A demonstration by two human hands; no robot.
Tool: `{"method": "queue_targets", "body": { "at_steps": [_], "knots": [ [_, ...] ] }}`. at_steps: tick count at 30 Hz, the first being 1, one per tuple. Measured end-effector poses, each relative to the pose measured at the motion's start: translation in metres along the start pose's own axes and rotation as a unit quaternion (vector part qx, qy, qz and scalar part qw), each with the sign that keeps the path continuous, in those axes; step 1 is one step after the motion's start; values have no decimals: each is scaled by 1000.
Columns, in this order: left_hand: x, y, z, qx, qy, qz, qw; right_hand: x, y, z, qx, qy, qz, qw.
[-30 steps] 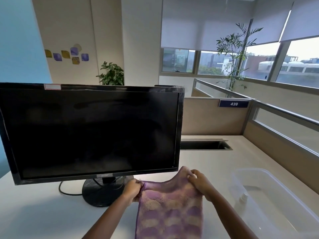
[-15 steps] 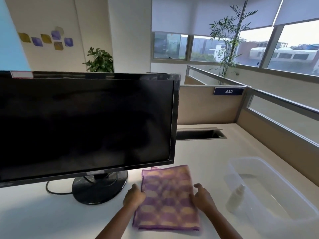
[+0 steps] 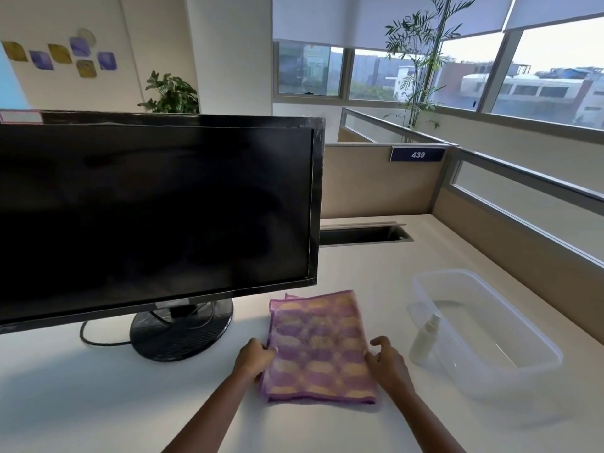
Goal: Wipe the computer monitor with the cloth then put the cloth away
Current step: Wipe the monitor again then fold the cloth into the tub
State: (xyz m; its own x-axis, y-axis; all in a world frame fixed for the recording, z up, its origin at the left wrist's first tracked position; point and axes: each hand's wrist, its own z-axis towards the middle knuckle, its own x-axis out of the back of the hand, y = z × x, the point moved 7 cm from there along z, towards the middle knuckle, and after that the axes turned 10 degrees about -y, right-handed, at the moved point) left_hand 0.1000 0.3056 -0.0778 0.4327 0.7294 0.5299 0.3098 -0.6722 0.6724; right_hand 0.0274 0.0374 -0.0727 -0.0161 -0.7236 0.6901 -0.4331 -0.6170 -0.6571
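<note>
A folded purple-and-yellow checked cloth (image 3: 322, 348) is laid flat on the white desk (image 3: 98, 403), just right of the round base of the black monitor (image 3: 157, 204), whose screen is dark. Its left edge is held by the curled fingers of the left hand (image 3: 256, 356). The right hand (image 3: 387, 359) is set against its right edge, fingers bent, though any grip cannot be made out. A clear plastic tub (image 3: 506, 384) is placed further right, with a white spray bottle (image 3: 425, 341) at its left wall.

**Desk surroundings from my feed**

On the white desk (image 3: 98, 403) I see a clear plastic tub (image 3: 441, 274) at right, with a white spray bottle (image 3: 425, 341) tilted at its left wall. Behind it are a cable slot (image 3: 362, 233) and a partition sign reading 439 (image 3: 417, 154).
</note>
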Motion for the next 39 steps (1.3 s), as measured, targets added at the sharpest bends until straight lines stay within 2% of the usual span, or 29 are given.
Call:
{"method": "queue_targets", "body": {
  "at_steps": [2,5,8,10,12,15,20,25,29,33,36,37,39],
  "knots": [
    [-6,2,-1,11,-34,35,999,-2,-2,-5,4,-23,-34,999],
    [-15,1,-6,29,-88,29,995,-5,-4,-12,15,-62,-74,995],
    [-18,0,-6,30,-84,-2,996,-8,-4,-18,9,-105,-93,990],
    [-21,3,-7,16,-76,-66,995,-9,-3,-20,7,-117,-97,988],
    [-25,7,-8,9,-74,-120,990,-9,-3,-22,6,-108,-54,993],
    [-32,11,-15,17,-98,-188,977,-9,2,-25,-23,-102,76,992],
    [-38,6,-26,62,-149,-186,969,-9,2,-29,-54,-144,143,978],
    [-16,12,-24,58,-137,-217,965,5,3,-28,-63,-159,282,944],
    [5,25,-14,47,-130,-352,926,10,-3,-19,-80,-187,434,878],
    [15,39,2,14,-110,-495,862,17,-21,0,-75,-185,516,833],
    [16,45,18,-6,-87,-564,821,18,-33,17,-58,-185,510,838],
    [16,45,23,-8,-75,-577,813,17,-37,24,-48,-185,490,851],
    [16,46,34,-9,-58,-594,802,17,-43,37,-24,-159,409,898]
  ]
}}
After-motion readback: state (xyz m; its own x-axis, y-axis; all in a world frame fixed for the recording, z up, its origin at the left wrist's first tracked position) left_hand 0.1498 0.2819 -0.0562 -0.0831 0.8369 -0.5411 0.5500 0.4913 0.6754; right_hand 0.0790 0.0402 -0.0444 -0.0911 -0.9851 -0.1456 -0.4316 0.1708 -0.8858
